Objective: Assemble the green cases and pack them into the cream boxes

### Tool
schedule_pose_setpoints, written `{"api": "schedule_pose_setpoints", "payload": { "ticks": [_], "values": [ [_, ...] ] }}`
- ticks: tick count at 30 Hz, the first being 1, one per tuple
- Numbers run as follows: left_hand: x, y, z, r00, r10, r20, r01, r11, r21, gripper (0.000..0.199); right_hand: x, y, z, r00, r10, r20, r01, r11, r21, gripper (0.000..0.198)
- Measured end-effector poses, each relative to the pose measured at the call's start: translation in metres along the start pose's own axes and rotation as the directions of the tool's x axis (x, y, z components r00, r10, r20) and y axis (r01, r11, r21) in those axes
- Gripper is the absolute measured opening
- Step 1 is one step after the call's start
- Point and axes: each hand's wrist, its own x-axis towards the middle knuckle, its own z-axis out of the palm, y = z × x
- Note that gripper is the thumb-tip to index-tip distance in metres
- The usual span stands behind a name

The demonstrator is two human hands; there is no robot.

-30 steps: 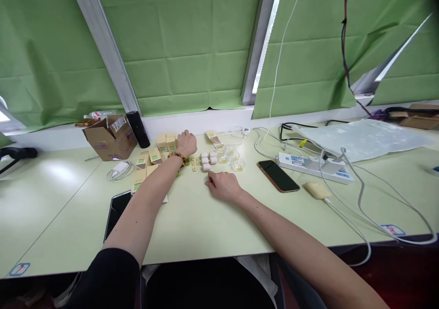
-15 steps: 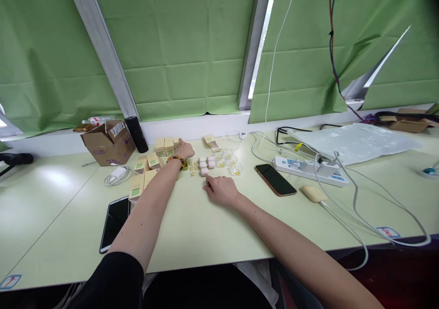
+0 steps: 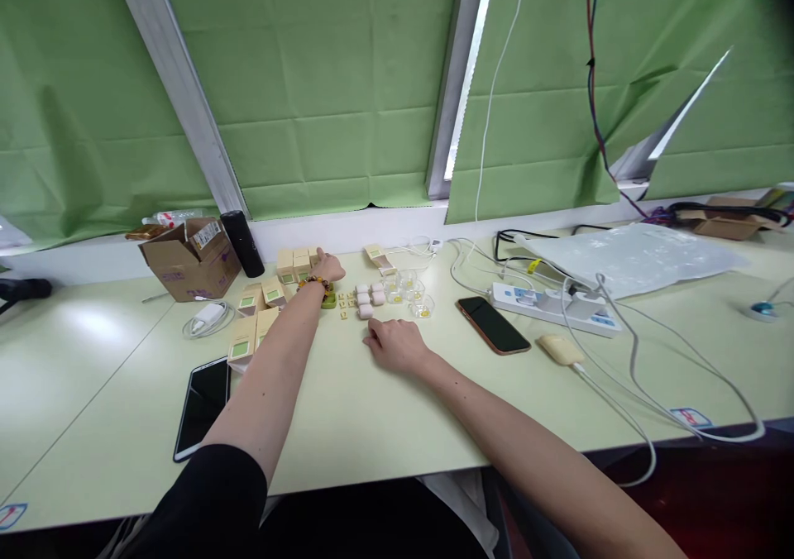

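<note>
My left hand [image 3: 328,268], with a beaded bracelet on its wrist, reaches to a row of small beige boxes [image 3: 286,266] with green labels. Its fingers are at the rightmost small box [image 3: 313,255] and appear closed on it; the thumb is hidden. A small green item [image 3: 329,301] lies just below that wrist. On the tabletop rests my right hand [image 3: 395,345], fingers curled in with nothing seen in them. Just above it sit several pale pink rounded cases [image 3: 365,312], small yellowish pieces [image 3: 344,315] and clear plastic containers [image 3: 423,306].
More beige boxes [image 3: 241,340] stand left of my left forearm, near a tablet-like phone [image 3: 202,406] and coiled white cable [image 3: 209,317]. An open carton [image 3: 189,265] and black cylinder [image 3: 242,243] stand behind. To the right lie another phone [image 3: 493,324] and a power strip [image 3: 552,307].
The whole view has shifted slightly, so things sit a little further left. My left hand stays at the small boxes, and my right hand remains resting on the table.
</note>
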Motion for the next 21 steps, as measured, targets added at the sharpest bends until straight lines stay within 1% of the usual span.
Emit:
{"api": "schedule_pose_setpoints", "payload": {
  "ticks": [3,5,7,8,11,12,13,15,17,18,20,21],
  "values": [
    [-0.019,0.012,-0.008,0.995,-0.074,-0.067,0.072,0.997,-0.025,0.074,0.000,0.000,0.000,1.000,-0.004,-0.002,0.004,1.000,-0.002,0.030],
    [-0.039,0.025,-0.012,0.989,-0.057,-0.139,0.053,0.998,-0.036,0.063,0.000,0.000,0.000,1.000,-0.013,-0.018,0.013,1.000,-0.004,0.030],
    [-0.065,0.041,-0.013,0.979,0.026,-0.201,-0.034,0.999,-0.036,0.055,0.000,0.000,0.001,0.999,-0.021,-0.033,0.020,1.000,-0.005,0.030],
    [-0.081,0.049,-0.011,0.975,0.074,-0.210,-0.083,0.996,-0.032,0.052,0.000,0.000,0.001,0.999,-0.020,-0.036,0.020,1.000,-0.006,0.031],
    [-0.137,0.068,-0.003,0.961,0.212,-0.176,-0.217,0.976,-0.012,0.041,0.001,0.000,0.002,1.000,-0.011,-0.027,0.010,1.000,-0.022,0.033],
    [-0.157,0.071,0.001,0.947,0.282,-0.156,-0.282,0.959,0.022,0.039,0.001,0.000,0.002,1.000,-0.007,-0.021,0.006,1.000,-0.029,0.032],
    [-0.177,0.072,0.004,0.929,0.350,-0.122,-0.346,0.937,0.054,0.036,0.001,0.000,0.002,1.000,-0.004,-0.016,0.004,0.999,-0.034,0.032],
    [-0.213,0.068,0.009,0.897,0.434,-0.080,-0.429,0.900,0.081,0.032,0.001,-0.001,0.002,1.000,-0.005,-0.012,0.005,0.999,-0.037,0.029],
    [-0.238,0.058,0.012,0.902,0.425,-0.080,-0.418,0.904,0.093,0.033,0.000,-0.001,0.001,1.000,-0.012,-0.018,0.011,0.999,-0.031,0.030],
    [-0.246,0.051,0.012,0.908,0.411,-0.082,-0.402,0.909,0.106,0.033,-0.001,-0.001,0.000,1.000,-0.015,-0.023,0.014,1.000,-0.027,0.031],
    [-0.251,0.034,0.012,0.926,0.367,-0.086,-0.353,0.925,0.143,0.034,-0.001,-0.001,-0.001,1.000,-0.017,-0.026,0.017,1.000,-0.021,0.033],
    [-0.251,0.024,0.012,0.942,0.320,-0.100,-0.303,0.940,0.159,0.035,-0.002,-0.002,-0.002,1.000,-0.017,-0.023,0.017,1.000,-0.018,0.033]
  ]
}}
